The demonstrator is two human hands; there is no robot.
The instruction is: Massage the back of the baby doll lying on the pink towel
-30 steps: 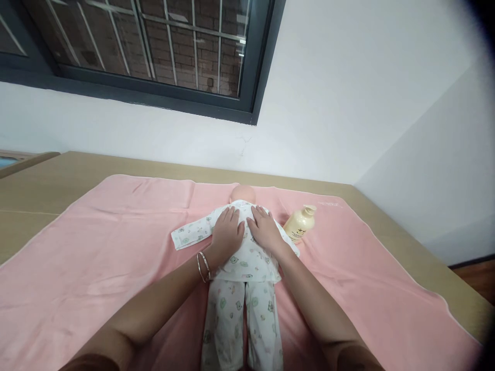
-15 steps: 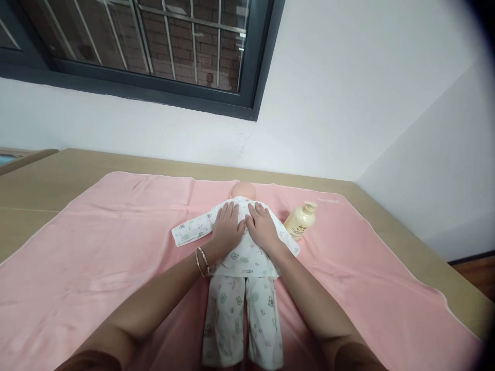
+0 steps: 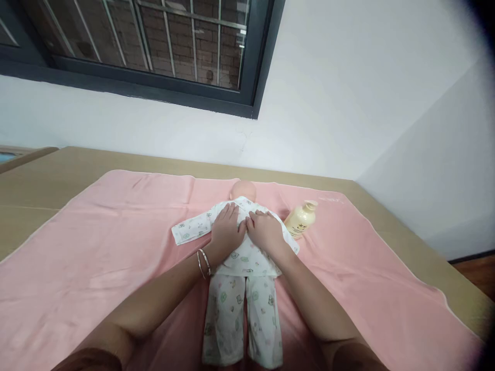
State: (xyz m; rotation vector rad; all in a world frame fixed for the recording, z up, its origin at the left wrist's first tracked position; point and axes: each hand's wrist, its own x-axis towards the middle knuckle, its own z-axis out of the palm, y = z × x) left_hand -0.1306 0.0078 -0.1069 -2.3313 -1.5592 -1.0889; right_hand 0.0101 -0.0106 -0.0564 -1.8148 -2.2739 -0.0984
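A baby doll (image 3: pixel 243 191) lies on its front or back, I cannot tell which, with its head toward the wall. It wears a white pyjama top (image 3: pixel 247 264) and matching trousers (image 3: pixel 226 319) printed with small green and brown figures. My left hand (image 3: pixel 225 231) rests flat on the left side of the upper torso, fingers stretched toward the head. On the right side lies my right hand (image 3: pixel 266 231), its fingers bent more and their tips partly hidden. Both thumbs nearly meet at the middle. Just right of the doll, a cream pump bottle (image 3: pixel 300 220) leans at a tilt.
Beneath the doll a pink blanket (image 3: pixel 116 247) with some creases covers much of the wooden tabletop (image 3: pixel 88 162). A white wall (image 3: pixel 309 103) with a dark-framed window (image 3: pixel 247 100) stands behind. Another wooden edge (image 3: pixel 29 157) shows at far left.
My right hand's fingers have bent and drawn back from the shoulder area. My left hand stays nearly in place. The doll and bottle have not visibly moved.
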